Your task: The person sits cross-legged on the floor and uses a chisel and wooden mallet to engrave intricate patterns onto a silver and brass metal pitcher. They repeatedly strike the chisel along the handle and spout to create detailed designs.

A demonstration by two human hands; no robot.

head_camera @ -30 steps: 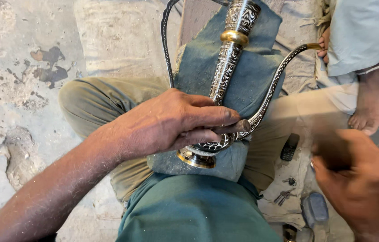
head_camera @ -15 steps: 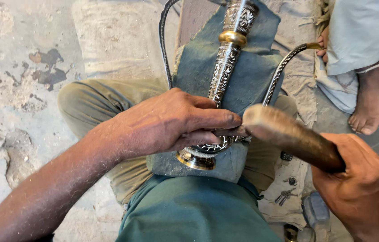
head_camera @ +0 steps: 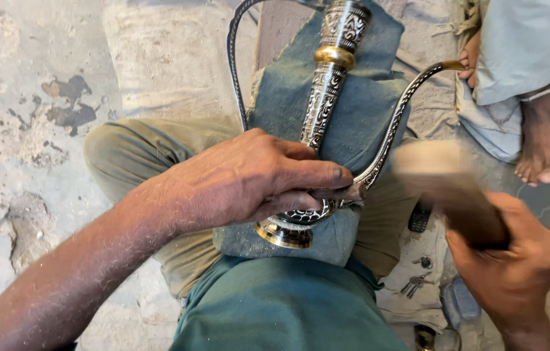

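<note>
The blue-grey cloth pad (head_camera: 366, 110) was draped over the lap, reaching away toward the far side, and on it the ornate metal ewer (head_camera: 327, 97) was laid lengthwise, its gold-rimmed base (head_camera: 284, 235) nearest and its neck pointing far. The work looked to be mid-stroke: a hammering step on the engraved vessel, judged from the blur. The left hand (head_camera: 249, 179) was clamped over the ewer's belly, fingers wrapped and pressed down where the curved spout (head_camera: 411, 91) joins. At the right, the right hand (head_camera: 515, 273) was closed in a fist round the wooden mallet (head_camera: 450, 188), head raised near the spout. A true, light blow just clear of the holding fingers would be called for.
</note>
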